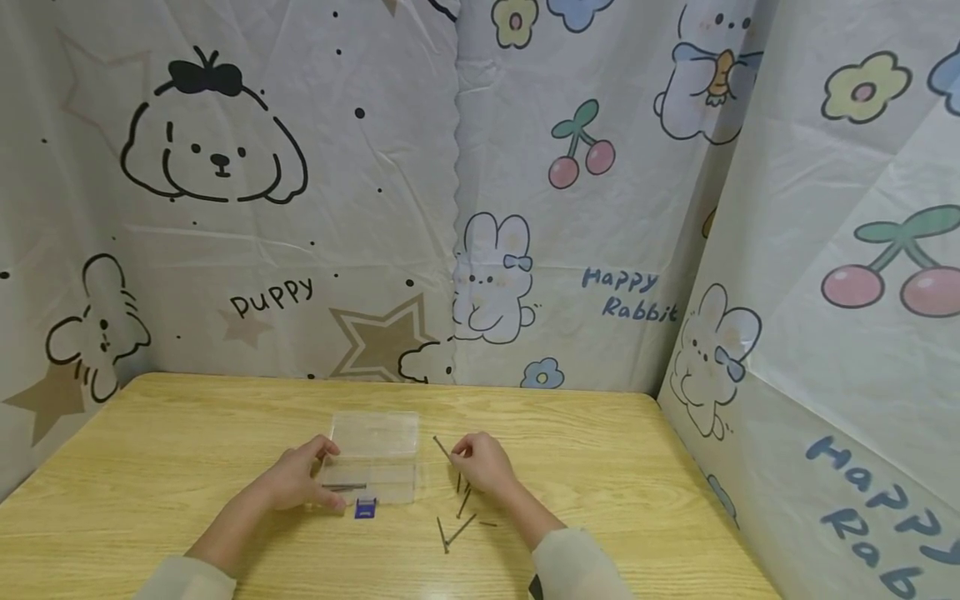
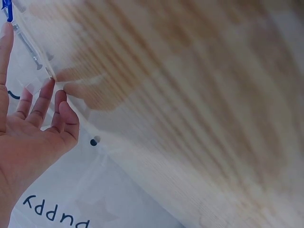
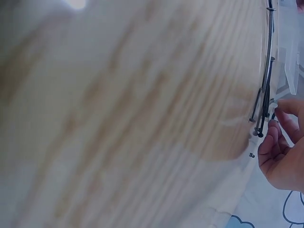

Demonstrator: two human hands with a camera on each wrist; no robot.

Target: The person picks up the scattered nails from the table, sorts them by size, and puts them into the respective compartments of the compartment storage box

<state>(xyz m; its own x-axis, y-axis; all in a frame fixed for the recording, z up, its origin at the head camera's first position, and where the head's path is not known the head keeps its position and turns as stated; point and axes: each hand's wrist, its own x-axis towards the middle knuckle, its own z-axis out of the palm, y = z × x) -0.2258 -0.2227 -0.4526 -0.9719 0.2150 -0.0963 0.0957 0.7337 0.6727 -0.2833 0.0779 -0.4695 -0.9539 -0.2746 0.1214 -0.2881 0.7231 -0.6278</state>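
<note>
A clear plastic box (image 1: 375, 479) lies with its lid (image 1: 375, 433) laid back behind it. In the left compartment are long metal nails (image 1: 345, 486). A blue clasp (image 1: 365, 508) sits at the box's front edge. My left hand (image 1: 300, 479) holds the box's left side, thumb at the front corner, fingers by the hinge side. Right of the box my right hand (image 1: 483, 462) pinches a nail (image 1: 441, 445) between thumb and fingertips; its head points away to the left. Several loose nails (image 3: 267, 90) lie below and beside that hand.
More nails (image 1: 455, 531) are scattered on the wood-grain table (image 1: 615, 492), nearer the front, with a short one (image 1: 488, 524) to the right. A printed cloth (image 1: 375, 208) hangs behind the table and along both sides.
</note>
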